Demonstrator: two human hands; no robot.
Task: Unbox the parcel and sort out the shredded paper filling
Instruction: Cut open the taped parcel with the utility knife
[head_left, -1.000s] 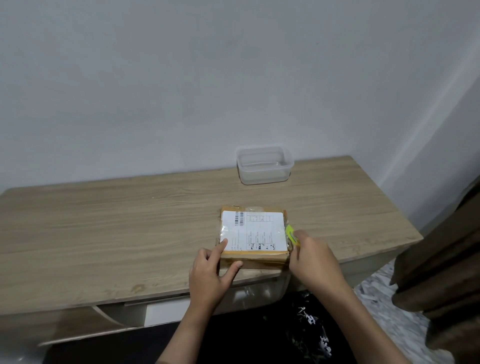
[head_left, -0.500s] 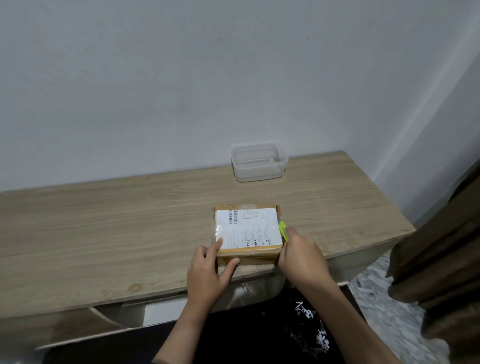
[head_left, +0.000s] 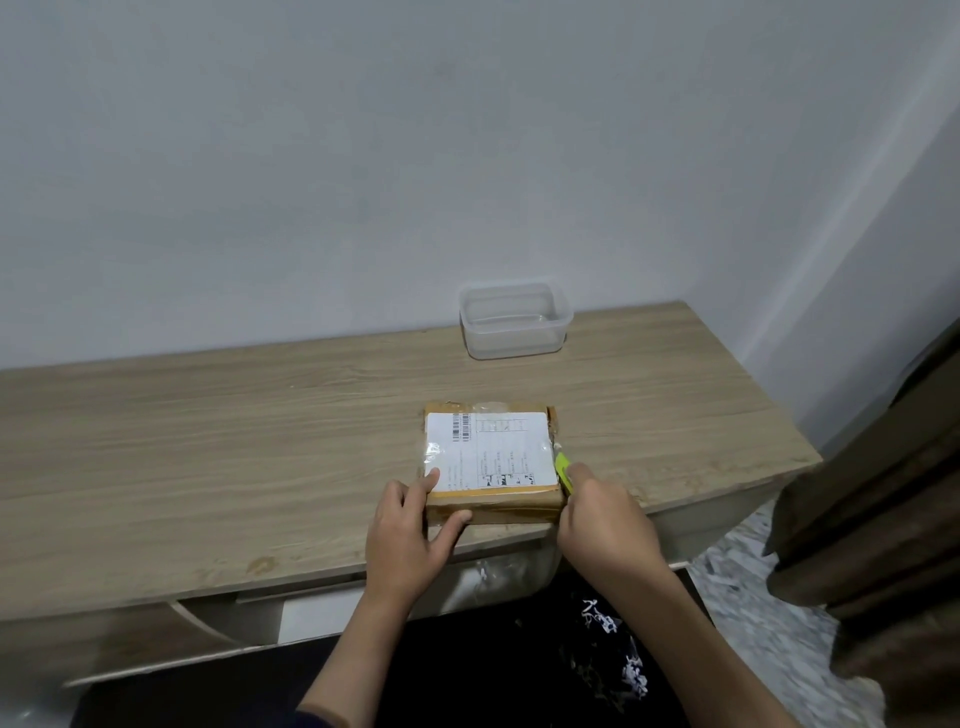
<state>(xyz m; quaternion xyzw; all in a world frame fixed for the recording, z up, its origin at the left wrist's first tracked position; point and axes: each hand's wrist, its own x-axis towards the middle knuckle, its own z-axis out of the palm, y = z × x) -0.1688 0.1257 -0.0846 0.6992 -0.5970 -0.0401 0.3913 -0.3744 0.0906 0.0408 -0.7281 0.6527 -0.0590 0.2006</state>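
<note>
A small brown cardboard parcel (head_left: 491, 457) with a white shipping label and clear tape lies flat near the front edge of the wooden desk (head_left: 208, 457). My left hand (head_left: 410, 530) holds its near left corner, index finger on top and thumb along the front side. My right hand (head_left: 605, 525) grips a yellow-green cutter (head_left: 563, 472) whose tip sits against the parcel's right edge. The parcel is sealed, so no paper filling shows.
An empty clear plastic container (head_left: 514, 319) stands at the back of the desk by the white wall. A brown curtain (head_left: 878, 509) hangs at the right. A drawer front sits below the desk edge.
The cutter in my right hand has slid along the parcel's right edge toward me. My left hand keeps the same hold on the near left corner.
</note>
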